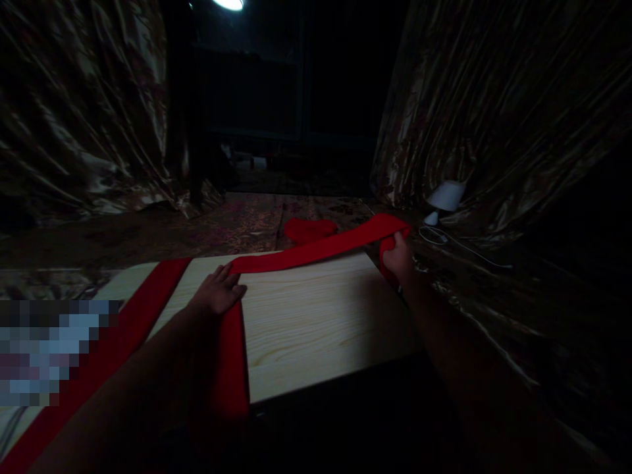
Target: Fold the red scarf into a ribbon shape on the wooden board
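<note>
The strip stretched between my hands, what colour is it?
The strip is red; it shows best in the head view.

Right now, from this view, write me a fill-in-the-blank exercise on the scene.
The strip stretched between the left hand and the right hand is coloured ____.
Of these hands, the one nearer the lamp is the ____.
The lamp is coloured ____.
The tabletop shows a grain like that of ____.
Missing words: red; right; white; wood.
</note>
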Demonstrator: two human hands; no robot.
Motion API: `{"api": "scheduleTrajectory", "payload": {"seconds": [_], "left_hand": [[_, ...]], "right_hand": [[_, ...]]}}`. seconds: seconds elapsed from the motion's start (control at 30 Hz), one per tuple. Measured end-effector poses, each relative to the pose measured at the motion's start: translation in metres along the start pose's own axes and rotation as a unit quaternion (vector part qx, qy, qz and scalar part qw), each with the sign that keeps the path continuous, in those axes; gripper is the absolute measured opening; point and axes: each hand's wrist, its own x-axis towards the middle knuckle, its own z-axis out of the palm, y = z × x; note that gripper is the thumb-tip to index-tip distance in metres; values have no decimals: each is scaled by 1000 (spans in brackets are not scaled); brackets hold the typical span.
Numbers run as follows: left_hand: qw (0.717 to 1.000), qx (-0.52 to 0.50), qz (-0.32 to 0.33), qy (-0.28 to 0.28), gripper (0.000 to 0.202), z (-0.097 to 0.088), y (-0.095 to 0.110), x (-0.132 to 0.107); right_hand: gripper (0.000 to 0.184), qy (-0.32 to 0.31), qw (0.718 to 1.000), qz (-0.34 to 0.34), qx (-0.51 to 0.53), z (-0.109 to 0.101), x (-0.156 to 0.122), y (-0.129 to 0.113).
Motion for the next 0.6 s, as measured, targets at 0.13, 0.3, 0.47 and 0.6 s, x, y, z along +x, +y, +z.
{"api": "scheduleTrajectory", "payload": {"seconds": [0.13, 0.3, 0.47, 0.6], "left_hand": [[1000, 6, -27, -9, 62, 1, -1, 2], [999, 17, -15, 31, 57, -16, 12, -3], [976, 4, 190, 102, 43, -31, 71, 1], [962, -64, 246, 100, 45, -22, 132, 22]], "right_hand": [[55, -303, 953, -5, -32, -9, 8, -22], [21, -428, 900, -55, -53, -21, 8, -33], [45, -352, 921, -2, 163, -32, 0, -39], [59, -277, 902, 36, 329, -39, -4, -49]]}}
